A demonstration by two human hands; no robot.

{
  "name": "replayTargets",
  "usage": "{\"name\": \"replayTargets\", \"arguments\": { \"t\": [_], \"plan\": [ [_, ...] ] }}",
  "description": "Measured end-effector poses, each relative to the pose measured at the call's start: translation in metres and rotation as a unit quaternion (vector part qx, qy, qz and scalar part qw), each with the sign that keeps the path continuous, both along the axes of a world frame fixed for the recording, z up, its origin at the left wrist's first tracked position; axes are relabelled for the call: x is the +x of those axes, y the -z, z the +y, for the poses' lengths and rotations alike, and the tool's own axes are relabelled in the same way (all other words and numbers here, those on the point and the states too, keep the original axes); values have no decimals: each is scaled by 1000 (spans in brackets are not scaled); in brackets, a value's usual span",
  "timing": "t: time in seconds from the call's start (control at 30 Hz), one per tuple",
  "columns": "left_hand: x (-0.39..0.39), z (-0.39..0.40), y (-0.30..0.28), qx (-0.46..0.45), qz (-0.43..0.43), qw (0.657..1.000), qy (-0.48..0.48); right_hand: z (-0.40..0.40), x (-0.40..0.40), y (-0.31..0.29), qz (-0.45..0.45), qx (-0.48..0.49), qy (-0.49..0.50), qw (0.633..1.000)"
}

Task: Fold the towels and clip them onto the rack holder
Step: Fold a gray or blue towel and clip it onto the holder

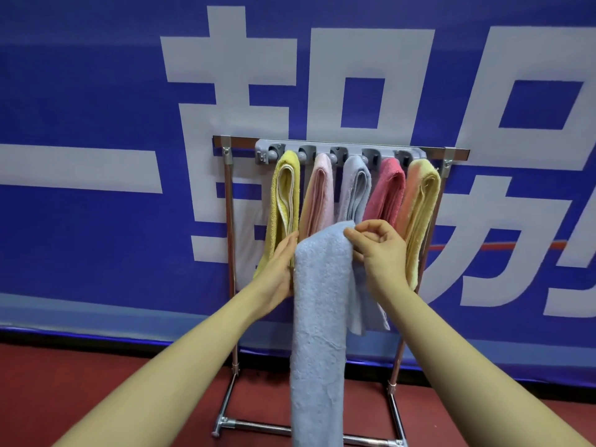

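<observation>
A grey clip holder (pixel 338 153) is fixed along the top bar of a metal rack (pixel 229 221). Clipped into it hang a yellow towel (pixel 283 201), a pale pink towel (pixel 317 198), a light blue towel (pixel 354 191), a dark pink towel (pixel 387 191) and a peach-yellow towel (pixel 419 208). In front of them a long folded blue towel (pixel 319 317) hangs down. My right hand (pixel 377 250) pinches its top right corner. My left hand (pixel 282 269) lies against its left edge with straight fingers.
A large blue banner (pixel 96 108) with white characters covers the wall behind the rack. The rack's base bars (pixel 258 425) stand on a red floor (pixel 96 382).
</observation>
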State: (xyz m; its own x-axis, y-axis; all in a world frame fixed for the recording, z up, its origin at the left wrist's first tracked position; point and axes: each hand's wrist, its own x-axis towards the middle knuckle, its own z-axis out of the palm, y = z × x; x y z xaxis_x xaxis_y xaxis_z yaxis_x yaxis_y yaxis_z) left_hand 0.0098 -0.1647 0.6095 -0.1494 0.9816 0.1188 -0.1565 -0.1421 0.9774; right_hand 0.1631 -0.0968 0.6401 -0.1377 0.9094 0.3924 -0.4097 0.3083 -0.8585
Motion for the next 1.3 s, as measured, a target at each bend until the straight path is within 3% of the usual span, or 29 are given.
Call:
{"name": "replayTargets", "arguments": {
  "t": [0.2,0.37,0.77,0.97,1.3],
  "plan": [
    [14,-2,-5,95,95,991,1,5,10,-5,-4,2,49,999],
    [26,-1,-26,127,123,984,-28,10,16,-8,-4,-6,58,998],
    [14,26,-51,131,142,965,-179,-3,19,24,-77,-11,-117,990],
    [3,16,-50,129,91,974,-162,-12,7,24,-60,-28,-178,982],
    [-8,15,-49,122,116,959,-226,-13,0,14,-90,32,-25,995]
  ]
}}
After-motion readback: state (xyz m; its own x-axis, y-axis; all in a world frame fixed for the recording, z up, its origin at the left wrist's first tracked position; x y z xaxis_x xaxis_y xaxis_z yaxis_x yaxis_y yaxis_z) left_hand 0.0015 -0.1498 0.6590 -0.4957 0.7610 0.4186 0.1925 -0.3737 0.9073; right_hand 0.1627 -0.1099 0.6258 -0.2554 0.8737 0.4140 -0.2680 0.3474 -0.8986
